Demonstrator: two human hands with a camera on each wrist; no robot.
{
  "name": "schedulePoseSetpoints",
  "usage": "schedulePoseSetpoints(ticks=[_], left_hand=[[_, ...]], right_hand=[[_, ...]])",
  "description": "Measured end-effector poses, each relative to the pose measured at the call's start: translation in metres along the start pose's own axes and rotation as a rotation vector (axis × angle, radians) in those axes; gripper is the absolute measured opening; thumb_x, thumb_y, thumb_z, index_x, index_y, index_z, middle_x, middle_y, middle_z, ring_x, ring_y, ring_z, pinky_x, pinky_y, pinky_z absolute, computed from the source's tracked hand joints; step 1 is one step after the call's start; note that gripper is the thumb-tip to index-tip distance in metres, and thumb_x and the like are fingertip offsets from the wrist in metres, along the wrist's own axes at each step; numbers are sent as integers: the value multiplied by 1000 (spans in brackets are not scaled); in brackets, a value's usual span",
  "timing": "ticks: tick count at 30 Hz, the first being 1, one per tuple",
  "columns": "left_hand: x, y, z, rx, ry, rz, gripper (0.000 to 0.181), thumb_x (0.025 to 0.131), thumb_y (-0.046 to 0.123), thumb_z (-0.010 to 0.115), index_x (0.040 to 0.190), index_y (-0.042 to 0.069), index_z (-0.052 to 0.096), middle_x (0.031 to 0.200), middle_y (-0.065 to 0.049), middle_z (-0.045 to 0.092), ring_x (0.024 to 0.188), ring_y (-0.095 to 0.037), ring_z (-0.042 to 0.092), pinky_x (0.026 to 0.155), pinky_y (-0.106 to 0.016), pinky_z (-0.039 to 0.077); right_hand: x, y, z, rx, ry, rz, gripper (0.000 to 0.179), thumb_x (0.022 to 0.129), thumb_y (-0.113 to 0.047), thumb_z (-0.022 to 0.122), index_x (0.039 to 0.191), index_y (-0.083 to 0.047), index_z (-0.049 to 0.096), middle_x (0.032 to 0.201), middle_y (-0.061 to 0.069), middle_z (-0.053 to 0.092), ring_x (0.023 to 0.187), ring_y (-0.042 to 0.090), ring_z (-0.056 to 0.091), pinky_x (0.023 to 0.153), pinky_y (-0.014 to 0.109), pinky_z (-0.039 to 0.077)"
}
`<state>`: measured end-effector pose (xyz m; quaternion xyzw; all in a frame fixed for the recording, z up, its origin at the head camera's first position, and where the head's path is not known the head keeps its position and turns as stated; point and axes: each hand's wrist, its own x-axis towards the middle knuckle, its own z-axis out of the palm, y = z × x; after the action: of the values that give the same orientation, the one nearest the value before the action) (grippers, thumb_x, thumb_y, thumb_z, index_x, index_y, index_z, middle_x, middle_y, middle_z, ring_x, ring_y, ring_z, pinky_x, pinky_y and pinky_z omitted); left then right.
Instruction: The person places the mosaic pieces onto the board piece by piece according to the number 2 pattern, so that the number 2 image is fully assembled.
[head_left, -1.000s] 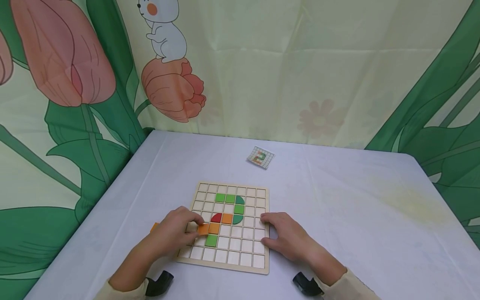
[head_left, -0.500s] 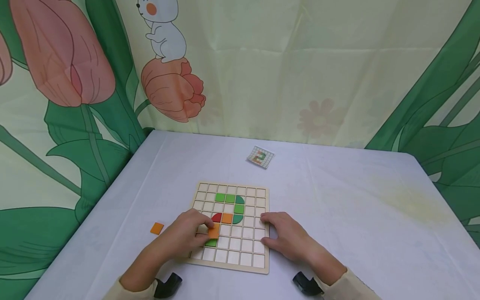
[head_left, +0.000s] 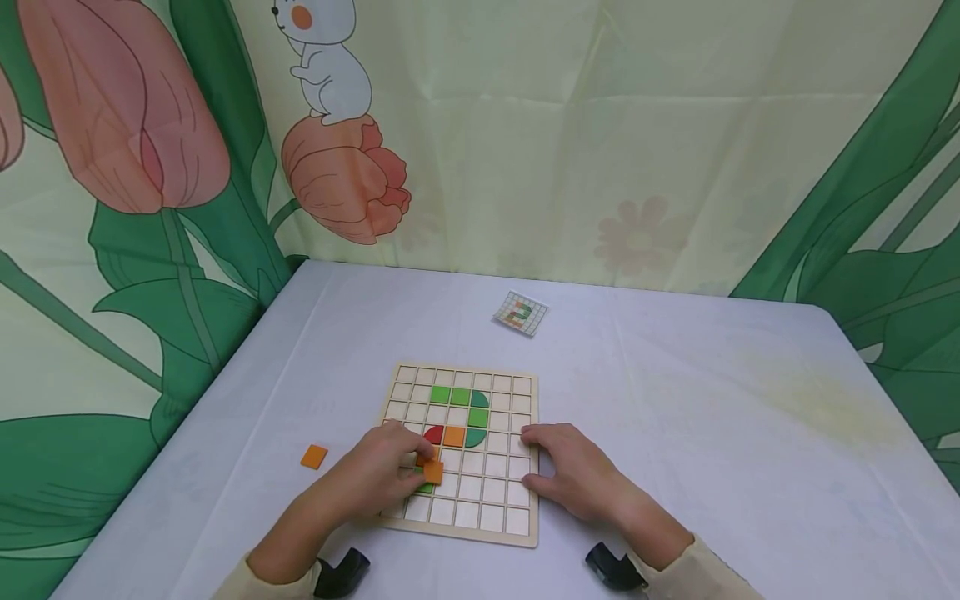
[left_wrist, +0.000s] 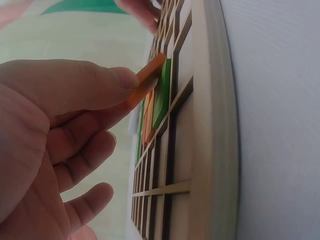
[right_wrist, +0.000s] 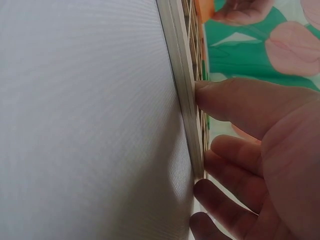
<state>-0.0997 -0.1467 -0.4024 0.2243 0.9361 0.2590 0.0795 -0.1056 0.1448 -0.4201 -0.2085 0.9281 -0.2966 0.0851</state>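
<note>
My left hand (head_left: 378,471) pinches an orange square tile (head_left: 433,473) between thumb and fingertips, low over the wooden grid board (head_left: 457,534). In the left wrist view this tile (left_wrist: 149,80) is tilted, and it overlaps a green tile (left_wrist: 162,97) set in the grid. Its fellow orange tile in the grid is mostly covered in the head view. Farther up the board lie several green pieces (head_left: 461,397), a red rounded piece (head_left: 433,435) and an orange square (head_left: 454,437). My right hand (head_left: 573,471) rests thumb and fingertips against the board's right edge.
A loose orange tile (head_left: 313,456) lies on the white cloth left of the board. Beyond the board is a small card (head_left: 521,314) printed with a coloured grid pattern. A printed curtain (head_left: 525,167) hangs behind the table.
My left hand has moved right with the orange tile, turning it and bringing it over the orange and green tiles in the grid. The right hand has stayed put.
</note>
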Motion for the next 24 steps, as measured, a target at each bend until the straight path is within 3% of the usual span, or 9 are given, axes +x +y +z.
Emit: schedulePoseSetpoints(ticks=[24], left_hand=[[1, 3, 7, 27, -8, 96, 18, 82, 6, 78, 96, 15, 73, 92, 11, 62, 90, -11, 52, 81, -33, 48]], right_hand=[[0, 0, 0, -2, 6, 1, 44, 85, -15, 78, 125, -2, 63, 134, 10, 59, 128, 31, 49, 107, 48, 38]])
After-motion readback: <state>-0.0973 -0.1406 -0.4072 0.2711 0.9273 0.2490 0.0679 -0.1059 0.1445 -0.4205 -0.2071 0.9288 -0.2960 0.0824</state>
